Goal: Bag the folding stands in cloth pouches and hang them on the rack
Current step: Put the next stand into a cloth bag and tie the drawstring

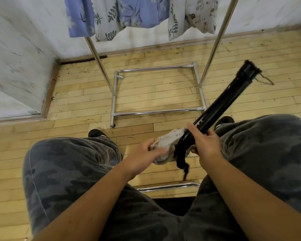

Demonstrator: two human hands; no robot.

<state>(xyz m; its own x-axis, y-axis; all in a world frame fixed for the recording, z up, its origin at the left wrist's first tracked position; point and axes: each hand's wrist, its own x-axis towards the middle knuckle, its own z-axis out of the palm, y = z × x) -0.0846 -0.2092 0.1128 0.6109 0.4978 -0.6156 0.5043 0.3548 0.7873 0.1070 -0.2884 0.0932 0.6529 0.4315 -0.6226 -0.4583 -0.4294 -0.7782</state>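
Between the knees, right hand (pixel 204 142) grasps 1 black folding stand (pixel 229 98), near end at the bunched cloth pouch (pixel 169 141) pinched by left hand (pixel 144 154); recommend holding the mouth wide and feeding straight.

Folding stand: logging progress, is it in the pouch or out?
Mostly out: folding stand juts past the right hand; only its near end meets the cloth pouch in the left hand.
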